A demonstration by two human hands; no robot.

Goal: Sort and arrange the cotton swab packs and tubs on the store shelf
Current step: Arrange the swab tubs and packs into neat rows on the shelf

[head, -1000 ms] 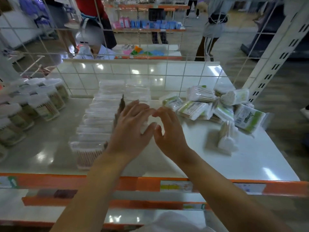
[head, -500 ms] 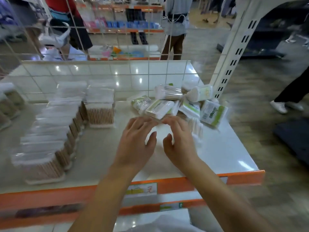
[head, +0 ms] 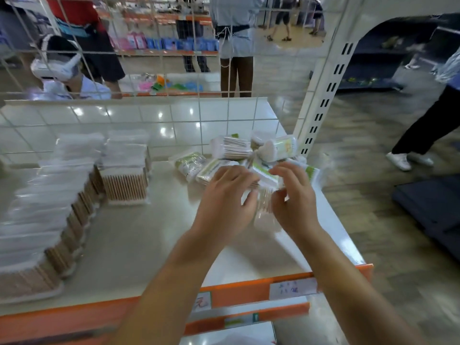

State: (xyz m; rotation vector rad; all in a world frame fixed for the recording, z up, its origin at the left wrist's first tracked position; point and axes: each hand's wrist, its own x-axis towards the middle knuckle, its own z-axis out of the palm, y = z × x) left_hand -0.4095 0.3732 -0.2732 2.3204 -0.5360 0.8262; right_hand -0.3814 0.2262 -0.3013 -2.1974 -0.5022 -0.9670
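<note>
A loose pile of cotton swab packs [head: 191, 164] and round tubs [head: 231, 148] lies at the right end of the white shelf [head: 149, 232]. Both my hands are at the pile's near edge. My left hand [head: 224, 202] curls its fingers over one side of a clear swab pack with a green label [head: 265, 185], and my right hand [head: 292, 197] pinches its other side. The pack is blurred and partly hidden by my fingers. On the left, rectangular clear swab tubs [head: 49, 207] stand in a tidy row, with a second short stack [head: 124, 180] beside them.
A wire grid [head: 174, 70] backs the shelf and a white slotted upright [head: 323, 95] stands at its right rear corner. An orange price rail [head: 249, 292] runs along the front edge. People stand in the aisle behind; one walks at the right [head: 423, 130].
My view has swung right and both hands have moved forward and right from the shelf's middle into the pile, where they have closed round a pack.
</note>
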